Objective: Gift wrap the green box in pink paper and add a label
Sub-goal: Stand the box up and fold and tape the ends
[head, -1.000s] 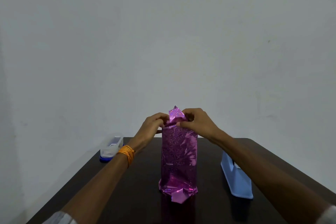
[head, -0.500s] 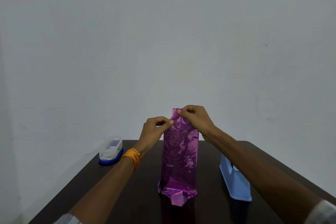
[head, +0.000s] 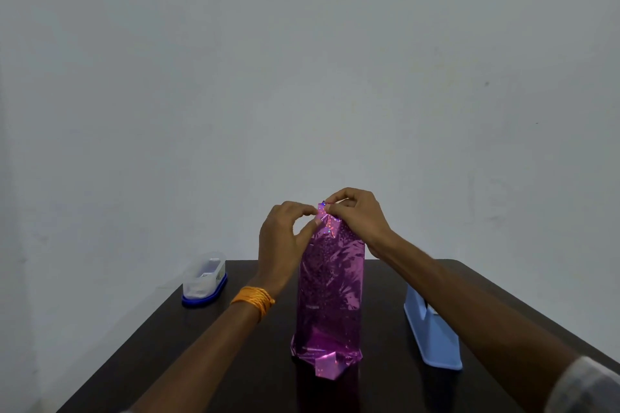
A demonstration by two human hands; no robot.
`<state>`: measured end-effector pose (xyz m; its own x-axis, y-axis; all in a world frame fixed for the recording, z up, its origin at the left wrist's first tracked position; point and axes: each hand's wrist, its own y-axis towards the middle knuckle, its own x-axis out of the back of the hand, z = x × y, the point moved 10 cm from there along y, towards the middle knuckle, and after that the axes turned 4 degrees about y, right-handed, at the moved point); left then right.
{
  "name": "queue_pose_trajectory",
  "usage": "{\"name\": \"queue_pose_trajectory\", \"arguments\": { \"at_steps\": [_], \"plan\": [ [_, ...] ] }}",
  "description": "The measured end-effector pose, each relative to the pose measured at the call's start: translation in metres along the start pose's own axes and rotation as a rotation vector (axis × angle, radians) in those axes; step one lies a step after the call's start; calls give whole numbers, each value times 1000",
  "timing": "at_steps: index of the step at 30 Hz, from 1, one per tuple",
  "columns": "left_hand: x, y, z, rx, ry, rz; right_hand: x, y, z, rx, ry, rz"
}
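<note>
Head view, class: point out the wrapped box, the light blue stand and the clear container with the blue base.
wrapped box [head: 330, 295], head view, on the middle of its pink front face.
light blue stand [head: 432, 339], head view, on its long side wall.
clear container [head: 204, 278], head view, on its see-through wall above the blue base.
</note>
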<state>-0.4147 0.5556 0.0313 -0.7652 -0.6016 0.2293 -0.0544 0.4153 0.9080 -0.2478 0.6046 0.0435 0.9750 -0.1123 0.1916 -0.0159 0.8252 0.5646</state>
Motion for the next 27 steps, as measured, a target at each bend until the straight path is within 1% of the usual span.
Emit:
{"name": "queue_pose_trajectory", "arguments": {
  "at_steps": [2, 7, 13, 17, 23, 27],
  "plan": [
    [-3, -2, 0, -7, 48, 11, 0, 0, 1, 0, -3, 2],
    [-12, -2, 13, 98, 39, 48, 2, -1, 6, 41, -54, 5],
    [-15, 1, 7, 96, 40, 87, 4, -3, 17, 121, -172, 10],
    [-16, 2, 8, 132, 11, 109, 2, -3, 20, 138, -189, 34],
    [-11, 1, 12, 181, -61, 74, 0, 1, 22, 82, -138, 59],
    [-9, -1, 11, 190, -99, 51, 0, 3, 27, 110, -195, 38]
  ]
}}
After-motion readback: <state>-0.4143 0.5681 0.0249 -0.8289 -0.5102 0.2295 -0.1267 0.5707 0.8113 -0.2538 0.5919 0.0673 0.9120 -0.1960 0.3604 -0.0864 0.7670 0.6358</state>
